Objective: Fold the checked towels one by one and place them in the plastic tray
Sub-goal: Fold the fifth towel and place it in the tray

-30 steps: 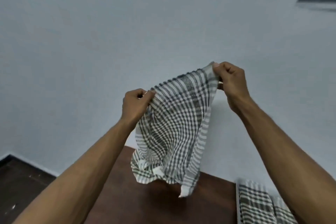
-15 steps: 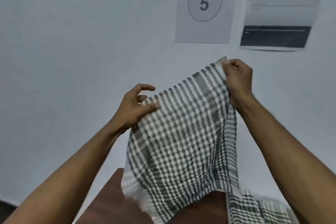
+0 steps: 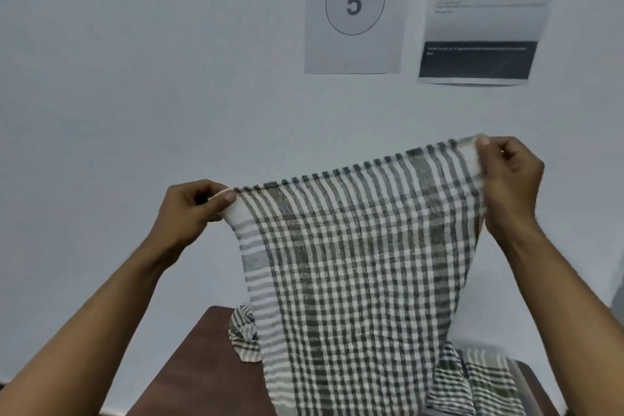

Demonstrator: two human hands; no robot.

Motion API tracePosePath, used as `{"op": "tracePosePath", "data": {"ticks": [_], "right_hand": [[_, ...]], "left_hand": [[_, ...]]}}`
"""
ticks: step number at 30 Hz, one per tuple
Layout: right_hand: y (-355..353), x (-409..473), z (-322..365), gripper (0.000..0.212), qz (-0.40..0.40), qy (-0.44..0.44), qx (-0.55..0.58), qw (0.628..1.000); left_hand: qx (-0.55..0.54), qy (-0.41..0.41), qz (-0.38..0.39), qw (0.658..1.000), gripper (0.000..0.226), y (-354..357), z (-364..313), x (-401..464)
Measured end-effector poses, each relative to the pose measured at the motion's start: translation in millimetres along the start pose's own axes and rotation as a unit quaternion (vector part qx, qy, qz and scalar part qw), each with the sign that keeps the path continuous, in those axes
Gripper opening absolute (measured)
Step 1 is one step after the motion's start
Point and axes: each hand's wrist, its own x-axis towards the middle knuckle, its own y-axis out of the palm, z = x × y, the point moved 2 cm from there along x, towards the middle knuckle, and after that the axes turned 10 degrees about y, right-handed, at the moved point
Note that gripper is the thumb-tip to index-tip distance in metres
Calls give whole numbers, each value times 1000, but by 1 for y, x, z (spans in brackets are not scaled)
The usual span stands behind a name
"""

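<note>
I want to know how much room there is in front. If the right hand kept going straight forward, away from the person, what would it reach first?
Probably the pale wall. Nothing shows between it and the right hand, which pinches the checked towel; depth is unclear.

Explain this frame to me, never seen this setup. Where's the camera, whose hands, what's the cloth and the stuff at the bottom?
There is no machine here: a person works with two bare hands, and the single camera sits on their head, looking forward and down, so the arms reach in from the bottom edge.

The left hand pinches one top corner of a checked towel, and the right hand pinches the other. The towel hangs spread out in the air between them, not yet folded.

Below is a dark brown table. At the lower right, more checked towels lie in what looks like the plastic tray, though only a pale edge of it shows.

On the wall behind hang a sign reading WORKSTATION 5 and a second printed sheet, too blurred to read.
</note>
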Motion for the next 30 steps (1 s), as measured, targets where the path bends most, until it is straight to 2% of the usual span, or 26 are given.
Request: {"op": "tracePosePath", "data": {"ticks": [4, 6, 10, 13, 18, 22, 25, 30], "right_hand": [[-29, -7, -1, 18, -70, -27, 43, 996], [-28, -2, -11, 17, -84, -20, -8, 996], [-13, 7, -45, 15, -139, 84, -148, 976], [8, -7, -58, 15, -131, 114, -166, 971], [57, -64, -67, 19, -3, 17, -229, 973], [72, -98, -70, 15, 78, -110, -310, 941], [73, -107, -67, 14, 84, -176, -352, 916], [71, -111, -66, 18, 60, -207, -368, 905]], "left_hand": [[-136, 3, -116, 984, 9, 8, -22, -14], [-127, -30, -140, 981, 9, 18, -23, -3], [-80, -159, -123, 976, 26, 53, 3, 30], [-81, -220, -87, 968, 33, 90, 12, 31], [-149, -241, -8, 959, 20, 163, -12, 7], [-187, -235, 50, 953, 21, 186, -28, -15], [-174, -211, 57, 960, 26, 189, -31, -22], [-194, -209, 57, 957, 25, 189, -39, -34]]}}
